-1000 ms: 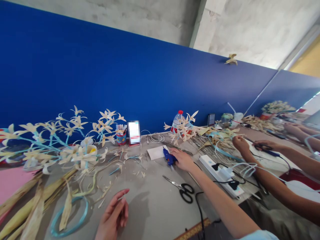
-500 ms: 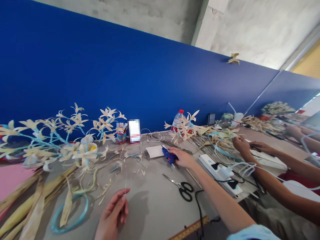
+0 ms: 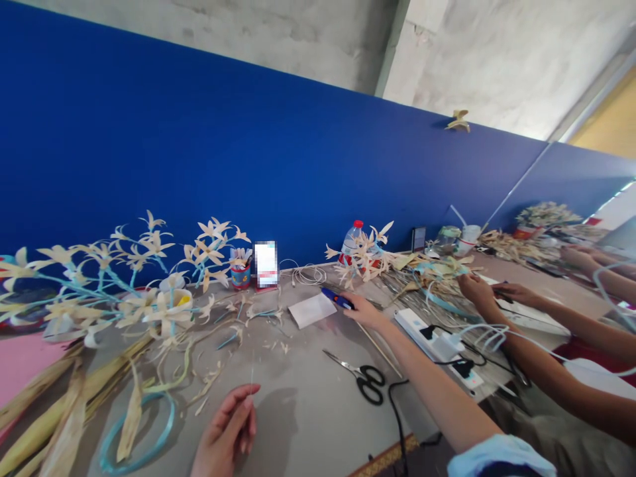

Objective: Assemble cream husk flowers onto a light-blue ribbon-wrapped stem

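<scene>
My left hand (image 3: 229, 424) is low in the middle, its thumb and index finger pinching a thin pale strand (image 3: 252, 372) that stands upright. My right hand (image 3: 366, 314) reaches across the table and grips a blue glue gun (image 3: 336, 297), its nozzle toward the upper left. Just left of the gun lies a white card (image 3: 312, 312). Scissors (image 3: 354, 370) with black handles lie between my hands, blades pointing left. Small pale flower pieces (image 3: 248, 320) and scraps are scattered beyond my left hand.
Husk flowers on blue stems (image 3: 102, 278), long dry husks (image 3: 74, 404) and a blue ring coil (image 3: 166, 434) fill the left. A phone (image 3: 265, 265) stands at the blue partition. A power strip (image 3: 422, 331) with cables lies right, beside a co-worker's hands (image 3: 479, 291).
The glue gun has turned in my right hand and come away from the white card, which shows more fully. My left hand keeps its pinch, nearly still.
</scene>
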A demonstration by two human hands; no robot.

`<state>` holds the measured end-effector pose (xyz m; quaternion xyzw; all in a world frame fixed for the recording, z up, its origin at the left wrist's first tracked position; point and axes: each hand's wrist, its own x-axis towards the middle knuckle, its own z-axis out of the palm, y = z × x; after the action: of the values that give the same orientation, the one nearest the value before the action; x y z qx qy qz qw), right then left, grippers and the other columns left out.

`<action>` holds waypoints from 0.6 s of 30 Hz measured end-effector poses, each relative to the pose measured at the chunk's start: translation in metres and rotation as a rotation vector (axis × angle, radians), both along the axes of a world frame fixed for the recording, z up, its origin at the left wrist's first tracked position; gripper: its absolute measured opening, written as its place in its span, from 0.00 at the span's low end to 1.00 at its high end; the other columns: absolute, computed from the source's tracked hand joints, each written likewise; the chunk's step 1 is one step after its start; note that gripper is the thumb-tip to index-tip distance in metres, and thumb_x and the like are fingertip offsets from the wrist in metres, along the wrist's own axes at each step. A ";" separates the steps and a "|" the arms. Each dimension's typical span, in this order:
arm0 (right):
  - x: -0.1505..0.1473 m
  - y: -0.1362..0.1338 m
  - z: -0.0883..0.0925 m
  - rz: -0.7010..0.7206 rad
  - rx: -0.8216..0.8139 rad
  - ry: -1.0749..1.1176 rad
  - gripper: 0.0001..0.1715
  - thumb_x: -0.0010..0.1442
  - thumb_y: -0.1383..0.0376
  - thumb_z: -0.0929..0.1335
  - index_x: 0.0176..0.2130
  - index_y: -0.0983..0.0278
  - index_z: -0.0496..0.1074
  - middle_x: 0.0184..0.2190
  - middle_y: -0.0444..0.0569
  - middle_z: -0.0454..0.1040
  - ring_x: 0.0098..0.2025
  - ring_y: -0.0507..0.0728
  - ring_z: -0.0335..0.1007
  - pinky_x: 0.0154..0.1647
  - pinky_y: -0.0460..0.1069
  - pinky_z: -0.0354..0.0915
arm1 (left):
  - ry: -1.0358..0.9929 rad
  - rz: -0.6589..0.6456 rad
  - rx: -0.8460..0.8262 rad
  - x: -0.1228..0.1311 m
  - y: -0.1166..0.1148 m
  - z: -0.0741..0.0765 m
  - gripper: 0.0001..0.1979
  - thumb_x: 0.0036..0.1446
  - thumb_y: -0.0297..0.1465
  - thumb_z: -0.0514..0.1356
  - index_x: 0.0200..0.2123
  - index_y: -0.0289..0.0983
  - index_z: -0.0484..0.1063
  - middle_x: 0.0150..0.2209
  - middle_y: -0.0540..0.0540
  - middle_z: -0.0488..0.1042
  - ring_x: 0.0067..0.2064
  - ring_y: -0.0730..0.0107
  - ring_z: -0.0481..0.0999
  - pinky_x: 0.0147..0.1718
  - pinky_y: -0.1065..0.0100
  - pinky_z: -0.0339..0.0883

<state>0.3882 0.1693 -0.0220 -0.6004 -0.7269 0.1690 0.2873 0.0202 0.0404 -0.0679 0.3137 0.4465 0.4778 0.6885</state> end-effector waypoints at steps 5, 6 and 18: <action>-0.006 0.001 0.012 -0.110 0.059 0.224 0.20 0.52 0.60 0.67 0.44 0.64 0.72 0.33 0.50 0.77 0.28 0.56 0.71 0.32 0.50 0.67 | -0.018 0.026 -0.006 0.002 -0.002 0.003 0.20 0.44 0.44 0.68 0.36 0.36 0.74 0.17 0.55 0.66 0.16 0.83 0.57 0.14 0.79 0.51; -0.008 -0.001 0.016 -0.122 0.069 0.269 0.20 0.53 0.58 0.66 0.45 0.64 0.71 0.33 0.50 0.77 0.26 0.55 0.70 0.30 0.50 0.67 | -0.019 0.035 -0.009 0.002 -0.003 0.004 0.20 0.45 0.44 0.67 0.36 0.36 0.74 0.17 0.55 0.66 0.16 0.83 0.56 0.13 0.80 0.50; -0.142 -0.103 0.014 0.255 -0.404 0.650 0.17 0.59 0.57 0.65 0.37 0.66 0.74 0.23 0.46 0.74 0.19 0.50 0.65 0.23 0.45 0.62 | -0.025 0.015 0.083 0.003 -0.005 0.017 0.11 0.57 0.40 0.58 0.36 0.37 0.69 0.19 0.55 0.68 0.12 0.86 0.53 0.10 0.81 0.48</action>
<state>0.2460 0.0664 -0.0078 -0.4648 -0.6191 0.5239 0.3553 0.0231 0.0351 -0.0507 0.3328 0.4198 0.5051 0.6767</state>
